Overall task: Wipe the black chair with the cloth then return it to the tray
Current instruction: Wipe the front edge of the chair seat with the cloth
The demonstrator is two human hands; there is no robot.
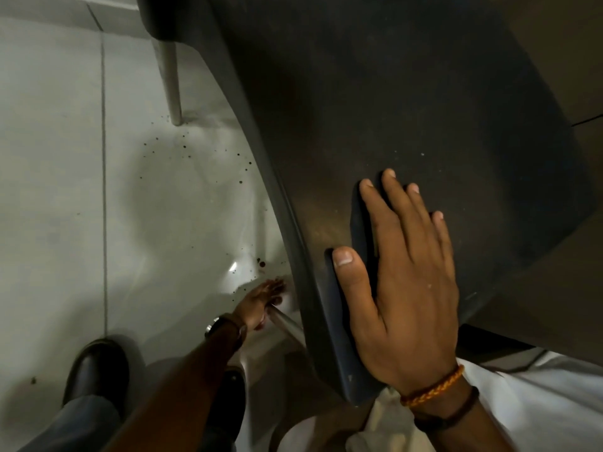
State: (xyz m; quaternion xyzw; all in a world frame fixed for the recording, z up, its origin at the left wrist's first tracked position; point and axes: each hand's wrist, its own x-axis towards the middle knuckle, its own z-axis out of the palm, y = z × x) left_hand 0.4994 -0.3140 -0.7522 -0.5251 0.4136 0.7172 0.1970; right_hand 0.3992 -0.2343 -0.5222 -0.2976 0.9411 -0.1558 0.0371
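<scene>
The black chair [391, 93] fills the upper right of the head view, its broad dark surface facing me. A dark grey-blue cloth [342, 340] lies against the chair's near edge. My right hand [408, 288] presses flat on the cloth with fingers spread, the thumb along its left side. Low down by the floor, my left hand [261, 301] is wrapped around a metal chair leg [288, 322]. A second metal chair leg [171, 76] stands on the floor at the upper left. No tray is in view.
Pale floor tiles [65, 190] carry scattered dark spots near the chair. My black shoe [98, 370] is at the lower left. White fabric [538, 402] lies at the lower right, and a brown surface [574, 44] sits behind the chair.
</scene>
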